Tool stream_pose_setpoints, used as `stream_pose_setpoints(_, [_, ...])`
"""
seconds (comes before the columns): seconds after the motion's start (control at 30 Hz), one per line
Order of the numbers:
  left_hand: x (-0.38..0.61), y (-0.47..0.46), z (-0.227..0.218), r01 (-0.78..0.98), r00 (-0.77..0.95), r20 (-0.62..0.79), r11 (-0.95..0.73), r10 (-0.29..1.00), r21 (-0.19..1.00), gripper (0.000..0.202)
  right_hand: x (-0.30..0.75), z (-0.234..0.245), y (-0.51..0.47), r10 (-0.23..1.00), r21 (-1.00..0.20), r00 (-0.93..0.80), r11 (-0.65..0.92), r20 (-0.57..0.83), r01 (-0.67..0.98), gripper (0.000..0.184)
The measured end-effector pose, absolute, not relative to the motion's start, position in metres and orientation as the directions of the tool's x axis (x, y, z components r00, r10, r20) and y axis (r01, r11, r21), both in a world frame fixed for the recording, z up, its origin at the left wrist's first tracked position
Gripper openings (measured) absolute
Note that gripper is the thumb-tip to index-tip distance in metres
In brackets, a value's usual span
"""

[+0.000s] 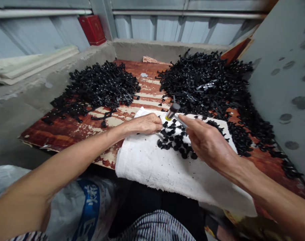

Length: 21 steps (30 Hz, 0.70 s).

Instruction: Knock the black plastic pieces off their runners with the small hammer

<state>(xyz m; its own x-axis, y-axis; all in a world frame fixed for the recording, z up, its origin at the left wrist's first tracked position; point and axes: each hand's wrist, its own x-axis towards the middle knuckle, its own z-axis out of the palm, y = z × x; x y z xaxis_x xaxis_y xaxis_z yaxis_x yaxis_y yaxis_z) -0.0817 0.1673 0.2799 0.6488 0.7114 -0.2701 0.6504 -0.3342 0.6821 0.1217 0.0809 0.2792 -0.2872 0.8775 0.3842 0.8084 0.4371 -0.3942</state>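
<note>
Small hammer over black parts on white cloth

Right hand (205, 140) grips the light, stiff hammer (173, 111) by its handle; left hand (144, 124) pinches a small black part (165, 124), likely rigid.

A small hammer (173, 110) with a dark cylindrical head and a yellow tip stands tilted above a cluster of small black parts (175, 139), which lie scattered on a white cloth (152, 164).

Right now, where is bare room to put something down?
White cloth is bare near its front edge, below both hands. Board shows a bare strip between left pile and right pile. Crowded: small black pieces.
</note>
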Motion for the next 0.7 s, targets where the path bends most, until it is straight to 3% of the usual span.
stream_pose_setpoints(0.1, [-0.082, 0.167, 0.279, 0.649, 0.647, -0.264, -0.335, 0.715, 0.683, 0.029, 0.121, 0.280, 0.081, 0.855, -0.460, -0.184, 0.429, 0.486, 0.777, 0.041])
stream_pose_setpoints(0.23, [-0.082, 0.167, 0.280, 0.647, 0.656, -0.259, -0.351, 0.709, 0.677, 0.031, 0.122, 0.276, 0.082, 0.895, -0.472, -0.253, 0.414, 0.368, 0.779, 0.043])
stream_pose_setpoints(0.37, [-0.083, 0.167, 0.278, 0.629, 0.670, -0.237, -0.369, 0.703, 0.684, 0.030, 0.123, 0.272, 0.084, 0.900, -0.475, -0.165, 0.359, 0.402, 0.803, 0.050])
stream_pose_setpoints(0.47, [-0.084, 0.167, 0.276, 0.592, 0.680, -0.237, -0.329, 0.694, 0.736, 0.028, 0.125, 0.273, 0.086, 0.933, -0.468, -0.234, 0.342, 0.274, 0.815, 0.050])
stream_pose_setpoints(0.57, [-0.089, 0.169, 0.279, 0.569, 0.621, -0.351, -0.095, 0.701, 0.817, 0.026, 0.130, 0.279, 0.085, 0.967, -0.675, -0.135, 0.247, 0.215, 0.695, 0.047])
stream_pose_setpoints(0.63, [-0.094, 0.172, 0.285, 0.500, 0.545, -0.440, 0.144, 0.713, 0.854, 0.022, 0.135, 0.286, 0.079, 0.996, -0.876, 0.032, 0.063, 0.089, 0.478, 0.052])
stream_pose_setpoints(0.7, [-0.100, 0.174, 0.292, 0.385, 0.479, -0.475, 0.310, 0.738, 0.870, 0.016, 0.141, 0.293, 0.070, 0.983, -0.969, 0.137, -0.145, -0.119, 0.202, 0.062])
